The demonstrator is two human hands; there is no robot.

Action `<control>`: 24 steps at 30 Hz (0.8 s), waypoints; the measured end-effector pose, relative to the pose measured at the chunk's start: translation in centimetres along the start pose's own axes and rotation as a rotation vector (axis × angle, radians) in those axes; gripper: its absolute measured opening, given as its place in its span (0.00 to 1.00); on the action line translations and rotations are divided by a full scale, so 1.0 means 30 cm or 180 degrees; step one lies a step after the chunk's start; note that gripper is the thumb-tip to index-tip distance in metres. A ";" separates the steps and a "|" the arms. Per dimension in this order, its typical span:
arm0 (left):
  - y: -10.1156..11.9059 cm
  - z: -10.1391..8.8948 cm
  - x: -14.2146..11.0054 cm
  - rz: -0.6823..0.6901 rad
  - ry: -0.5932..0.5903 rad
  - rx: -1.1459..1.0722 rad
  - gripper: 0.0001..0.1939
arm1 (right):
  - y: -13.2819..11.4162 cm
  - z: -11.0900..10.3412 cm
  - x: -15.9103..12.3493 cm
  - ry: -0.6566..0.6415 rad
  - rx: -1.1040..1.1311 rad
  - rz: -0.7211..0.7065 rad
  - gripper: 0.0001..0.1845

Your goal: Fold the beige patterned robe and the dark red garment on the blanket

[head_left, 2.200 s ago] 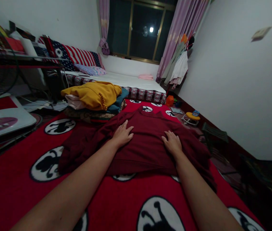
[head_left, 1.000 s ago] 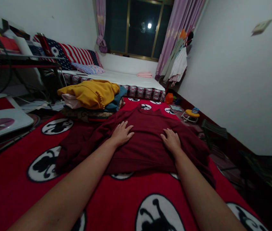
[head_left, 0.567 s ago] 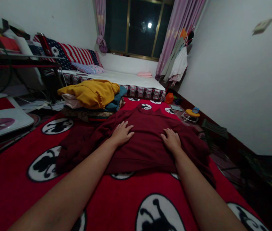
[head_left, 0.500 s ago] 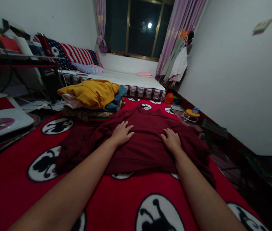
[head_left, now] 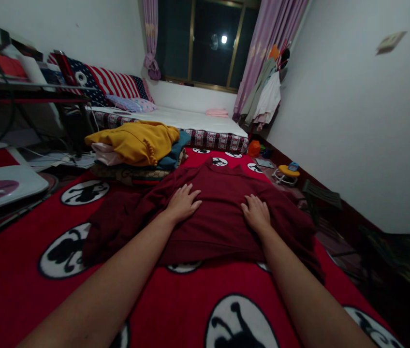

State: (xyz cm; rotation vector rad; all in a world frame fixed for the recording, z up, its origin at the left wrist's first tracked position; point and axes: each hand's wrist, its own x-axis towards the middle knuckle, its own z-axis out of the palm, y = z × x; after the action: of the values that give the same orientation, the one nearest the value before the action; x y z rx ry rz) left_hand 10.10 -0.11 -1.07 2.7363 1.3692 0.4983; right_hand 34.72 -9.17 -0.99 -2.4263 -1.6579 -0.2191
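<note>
Nearest the camera, a red plush blanket point(head_left: 168, 309) printed with black figures in white ovals spreads out. The dark maroon long-sleeved fabric top point(head_left: 219, 227) lies on it at mid-view, hem toward 6 o'clock and neckline toward 12. One sleeve is bunched toward 9 o'clock; the other runs out toward 4.

Both bare hands rest palm down on the cloth, well apart from each other, pinching nothing. The left hand point(head_left: 182, 204) sits toward 10 o'clock of the top's middle, its fingers apart. The right hand point(head_left: 256, 212) lies toward 2 o'clock, thumb out to the side and its other fingers slightly parted.

At the top's 10 o'clock, a stack of clothes stands on the blanket: a mustard-yellow fabric garment point(head_left: 136, 140) uppermost, a pale pink cloth point(head_left: 106, 153) and a teal cloth point(head_left: 179, 153) below, then brown patterned fabric point(head_left: 128, 173). Whether the stack touches the top is hard to tell.

Farther off, at 2 o'clock, stands a round yellow-seated stool point(head_left: 287, 170) with white legs. Beyond, a white-covered bed point(head_left: 186, 118) stretches from 11 to 12 o'clock, hanging clothes point(head_left: 268, 99) are at 1, and a gold-framed dark window point(head_left: 212, 53) is at 12.
</note>
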 end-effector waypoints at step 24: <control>0.022 0.024 -0.002 -0.0245 0.0200 -0.0310 0.25 | 0.049 -0.072 0.444 0.0642 -0.0785 0.0216 0.17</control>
State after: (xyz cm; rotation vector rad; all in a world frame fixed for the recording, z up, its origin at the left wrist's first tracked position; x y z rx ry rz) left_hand 10.79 -0.47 -1.64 2.6015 1.4180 0.6332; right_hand 40.89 1.81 4.07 -2.5277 -1.5374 -0.6707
